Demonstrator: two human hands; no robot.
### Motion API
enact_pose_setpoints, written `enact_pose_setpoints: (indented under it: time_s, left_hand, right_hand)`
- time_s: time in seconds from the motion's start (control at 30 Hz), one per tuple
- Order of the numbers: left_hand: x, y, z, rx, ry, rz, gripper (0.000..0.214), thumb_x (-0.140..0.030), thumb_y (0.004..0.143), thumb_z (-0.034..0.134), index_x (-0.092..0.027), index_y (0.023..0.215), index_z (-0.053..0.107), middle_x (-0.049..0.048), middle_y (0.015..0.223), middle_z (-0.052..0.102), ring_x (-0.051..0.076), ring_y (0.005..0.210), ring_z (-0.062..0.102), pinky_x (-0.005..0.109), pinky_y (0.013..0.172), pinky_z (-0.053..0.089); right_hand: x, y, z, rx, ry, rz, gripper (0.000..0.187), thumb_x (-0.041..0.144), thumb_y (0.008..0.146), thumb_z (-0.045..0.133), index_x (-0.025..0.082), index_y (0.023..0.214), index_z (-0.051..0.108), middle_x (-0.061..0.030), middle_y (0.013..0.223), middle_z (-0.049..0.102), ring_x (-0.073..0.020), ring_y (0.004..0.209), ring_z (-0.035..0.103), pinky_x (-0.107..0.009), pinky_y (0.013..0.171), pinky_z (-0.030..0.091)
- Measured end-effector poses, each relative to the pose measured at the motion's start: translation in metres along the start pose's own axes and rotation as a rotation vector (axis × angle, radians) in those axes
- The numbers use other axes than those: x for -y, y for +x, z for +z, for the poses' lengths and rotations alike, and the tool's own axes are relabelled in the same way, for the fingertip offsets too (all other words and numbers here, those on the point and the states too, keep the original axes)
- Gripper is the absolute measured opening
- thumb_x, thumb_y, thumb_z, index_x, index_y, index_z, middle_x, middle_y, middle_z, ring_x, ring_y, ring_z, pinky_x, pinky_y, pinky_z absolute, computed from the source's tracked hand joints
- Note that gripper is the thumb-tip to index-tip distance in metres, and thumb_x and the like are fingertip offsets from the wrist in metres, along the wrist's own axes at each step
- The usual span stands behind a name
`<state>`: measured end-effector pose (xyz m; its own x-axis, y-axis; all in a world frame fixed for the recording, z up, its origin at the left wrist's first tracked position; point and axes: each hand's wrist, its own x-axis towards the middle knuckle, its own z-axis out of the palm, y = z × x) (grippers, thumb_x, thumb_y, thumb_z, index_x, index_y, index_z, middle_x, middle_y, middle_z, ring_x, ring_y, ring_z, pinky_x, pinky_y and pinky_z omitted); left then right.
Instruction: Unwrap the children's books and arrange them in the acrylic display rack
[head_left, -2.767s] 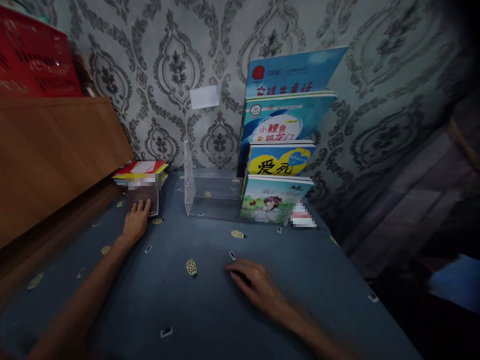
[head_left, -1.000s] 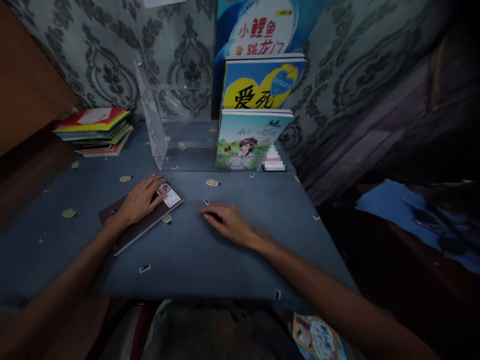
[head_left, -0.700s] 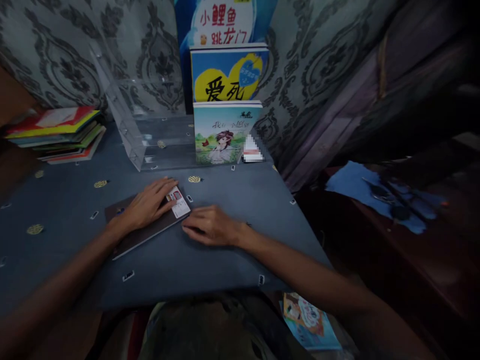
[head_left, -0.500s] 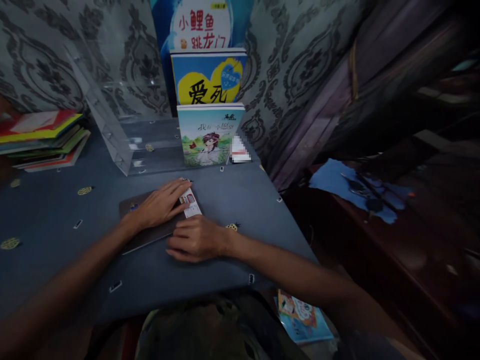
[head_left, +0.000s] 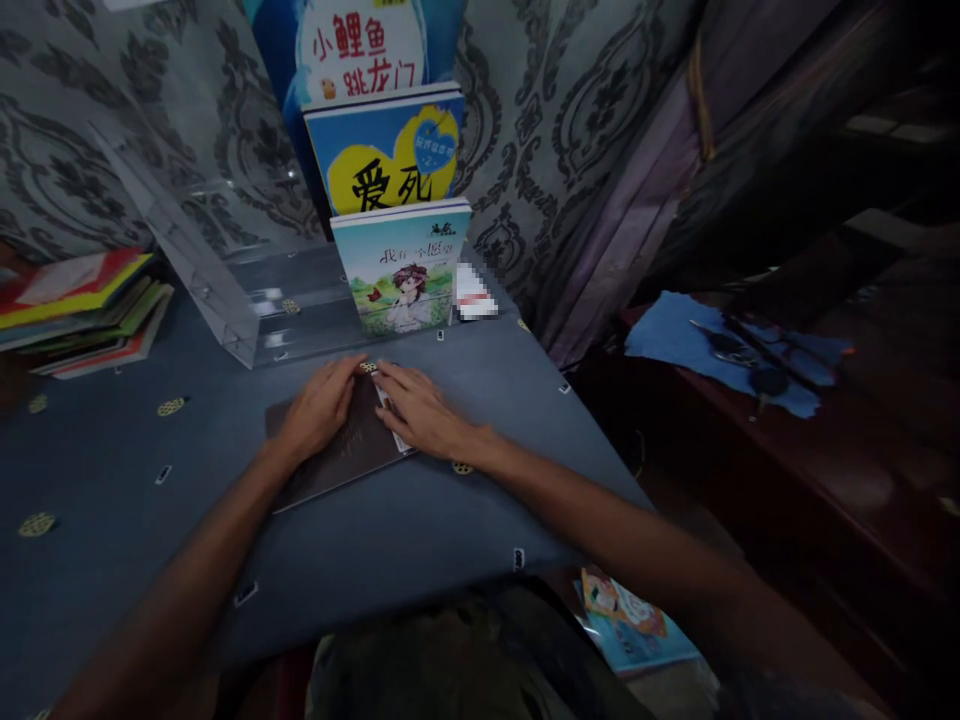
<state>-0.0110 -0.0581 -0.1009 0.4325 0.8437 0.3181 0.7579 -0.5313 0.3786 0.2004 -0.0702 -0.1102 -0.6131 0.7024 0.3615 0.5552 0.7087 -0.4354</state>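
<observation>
A dark brown book [head_left: 337, 462] lies on the blue-grey tablecloth in front of me, with a white printed strip [head_left: 395, 430] along its right side. My left hand [head_left: 319, 408] rests on its upper left part, fingers stretched toward the far edge. On the right side, my right hand [head_left: 424, 412] lies over the book's edge and partly covers the strip, its fingers spread and extended. The fingertips of both hands come close together near the far edge. I cannot tell how firmly either hand presses.
Several picture books [head_left: 405, 270] stand upright in a clear acrylic stand [head_left: 202, 270] at the back. A book pile [head_left: 82, 310] sits at the left. Right of the table, a blue cloth [head_left: 667, 335] holds dark tools. More books [head_left: 637, 620] lie below the table's front edge.
My right hand has moved up and forward from a curled pose at the book's lower right to lie stretched along its right edge. My left hand has drawn left off the strip. The view has shifted slightly.
</observation>
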Motion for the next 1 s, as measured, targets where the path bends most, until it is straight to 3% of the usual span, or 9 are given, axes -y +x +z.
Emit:
enact_pose_setpoints:
  time_s: [0.1,0.2,0.37,0.6,0.8,1.0]
  left_hand:
    - [0.0,0.001,0.001,0.022,0.023,0.013,0.041,-0.022,0.101,0.032,-0.018,0.135,0.054,0.0113,0.123,0.069,0.023,0.115,0.064,0.043,0.105,0.05]
    - [-0.001,0.004,-0.001,0.055,0.068,0.041,0.04,-0.021,0.102,0.031,-0.019,0.131,0.058,0.0104,0.121,0.07,0.023,0.114,0.064,0.042,0.105,0.05]
    - [-0.016,0.0,-0.013,0.169,0.249,0.114,0.037,-0.034,0.105,0.036,-0.019,0.125,0.063,0.013,0.121,0.07,0.029,0.118,0.062,0.049,0.106,0.047]
    - [-0.06,-0.03,-0.007,0.254,0.315,0.173,0.068,-0.065,0.096,0.048,-0.02,0.148,0.048,0.0184,0.153,0.051,0.038,0.145,0.043,0.059,0.116,0.037]
    - [-0.073,-0.037,0.008,0.218,0.359,0.159,0.055,-0.05,0.101,0.048,-0.019,0.147,0.05,0.02,0.147,0.057,0.039,0.141,0.05,0.059,0.111,0.045]
    - [-0.082,-0.038,0.006,0.125,0.415,0.186,0.036,-0.037,0.104,0.042,-0.024,0.131,0.061,0.015,0.128,0.072,0.033,0.122,0.067,0.051,0.093,0.061]
  right_hand:
    - [-0.006,0.002,0.001,0.089,0.041,0.057,0.05,0.028,0.1,0.054,0.005,0.144,0.05,-0.0264,0.159,0.04,-0.0336,0.151,0.035,-0.058,0.121,0.032]
    - [-0.011,0.003,0.002,0.098,0.085,0.058,0.053,0.03,0.099,0.056,0.008,0.146,0.049,-0.024,0.161,0.038,-0.0331,0.153,0.033,-0.059,0.122,0.029]
    - [-0.033,-0.001,0.0,0.008,0.34,0.032,0.041,0.022,0.098,0.053,0.021,0.138,0.06,-0.0121,0.152,0.055,-0.0233,0.143,0.049,-0.049,0.119,0.038]
    - [-0.039,-0.017,-0.013,-0.079,0.53,0.057,0.033,0.014,0.094,0.052,0.02,0.117,0.074,-0.0076,0.125,0.073,-0.0206,0.121,0.066,-0.04,0.106,0.05]
    - [-0.038,-0.016,-0.02,-0.106,0.673,0.157,0.03,0.015,0.094,0.051,0.016,0.111,0.075,-0.0035,0.098,0.078,-0.0161,0.096,0.071,-0.033,0.092,0.055]
    - [-0.038,-0.017,-0.022,-0.08,0.844,0.206,0.027,0.014,0.094,0.053,0.015,0.115,0.07,0.001,0.078,0.074,-0.012,0.078,0.069,-0.026,0.08,0.056]
